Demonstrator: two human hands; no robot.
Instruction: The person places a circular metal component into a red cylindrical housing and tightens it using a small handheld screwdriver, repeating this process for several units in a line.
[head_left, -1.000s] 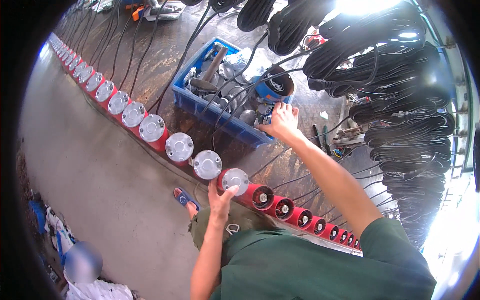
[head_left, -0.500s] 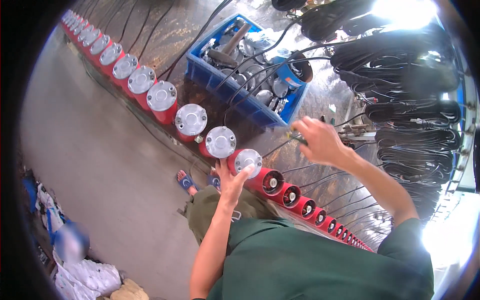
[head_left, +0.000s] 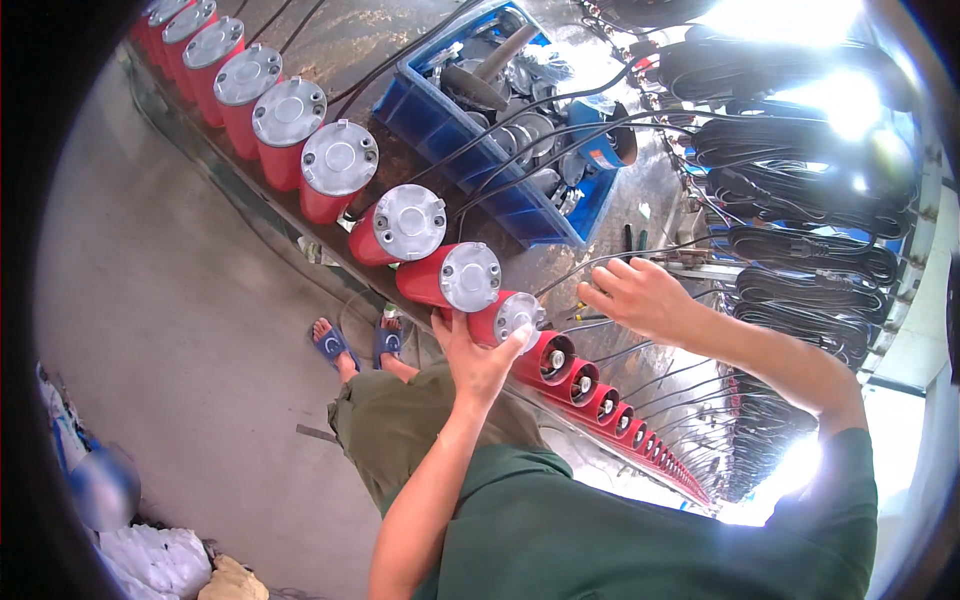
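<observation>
A long row of red motor housings (head_left: 376, 240) runs diagonally across the view, many topped with silver metal end caps (head_left: 409, 222). My left hand (head_left: 480, 362) is wrapped round one capped housing (head_left: 484, 324), its thumb pressed on the silver cap (head_left: 518, 313). Just beyond it stand uncovered housings (head_left: 551, 358), with a shaft showing in the middle of each. My right hand (head_left: 643, 300) hovers over the bench to the right, fingers curled in; what they hold, if anything, is hidden. Below its fingertips lies a small yellow-and-dark tool (head_left: 580, 312), partly seen.
On the bench (head_left: 372, 178) sits a blue crate (head_left: 450, 150) of metal caps, with a hammer (head_left: 490, 72) and a blue round container (head_left: 606, 146). Black cables (head_left: 560, 100) cross above it. Coiled cable bundles (head_left: 800, 150) line the right. Dark handles (head_left: 635, 238) lie near the crate.
My right hand has moved slightly down from beside the crate; the greenish item at its fingers no longer shows there. My left hand stays on the same housing. The view has shifted.
</observation>
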